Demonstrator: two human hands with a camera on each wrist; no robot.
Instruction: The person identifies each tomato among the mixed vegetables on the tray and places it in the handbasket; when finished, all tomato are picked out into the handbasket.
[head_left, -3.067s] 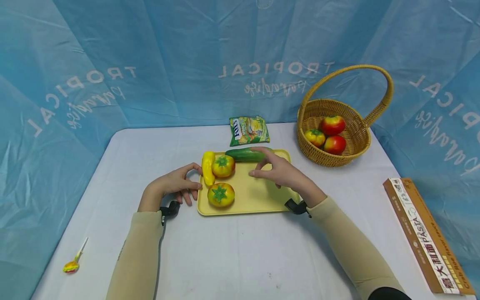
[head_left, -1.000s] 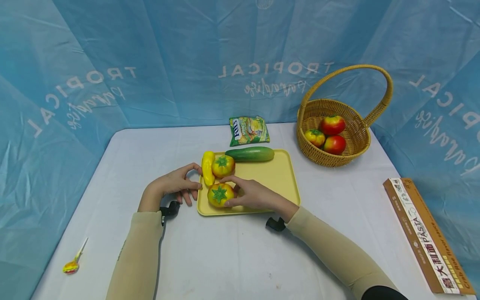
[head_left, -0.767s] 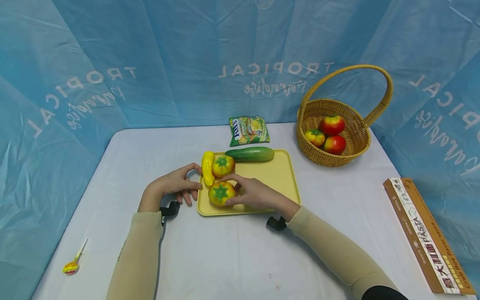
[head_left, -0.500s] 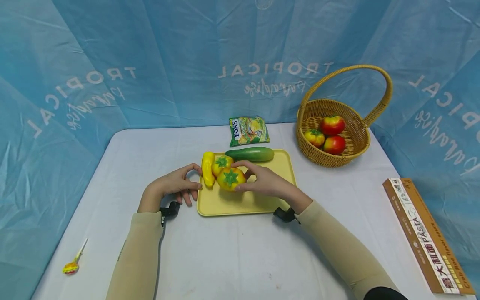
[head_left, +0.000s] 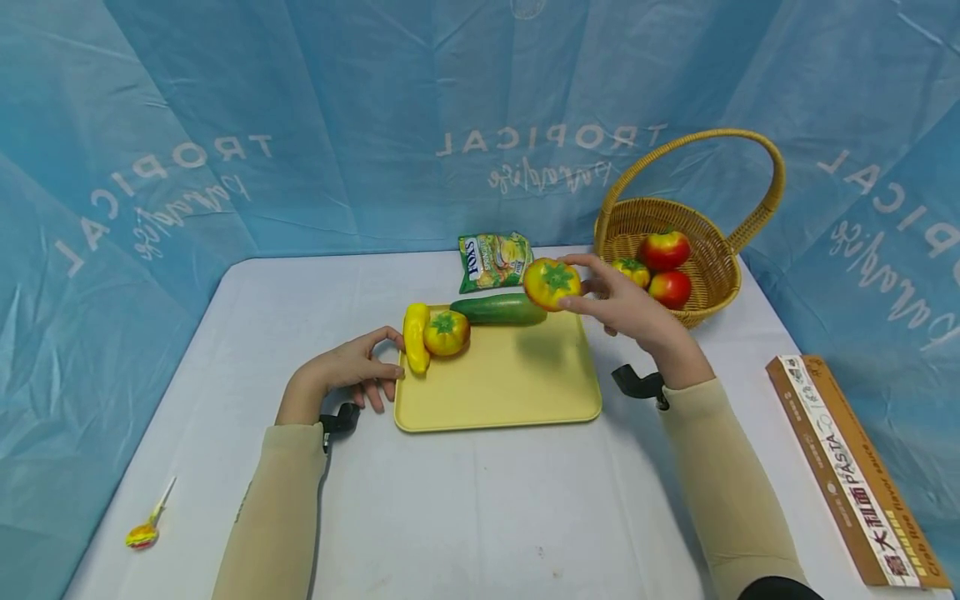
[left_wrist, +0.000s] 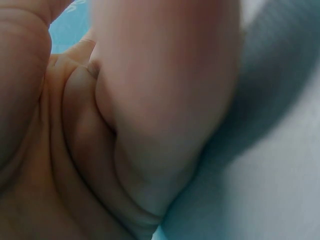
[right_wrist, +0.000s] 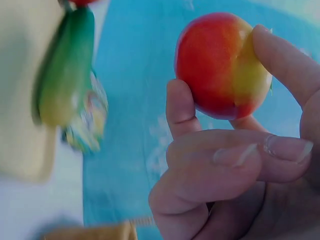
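Red-and-yellow fruit (head_left: 551,284), pinched in our right hand (head_left: 628,307), hangs above the yellow tray (head_left: 510,387), at its far right corner, by the cucumber (head_left: 495,309). Wicker basket (head_left: 707,250) stands just behind. Our left hand (head_left: 348,364), thumb and forefinger apart, touches the tray's left edge.

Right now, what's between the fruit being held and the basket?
In the head view, the right hand lies between them, gripping the yellow-red fruit and partly covering the wicker basket.
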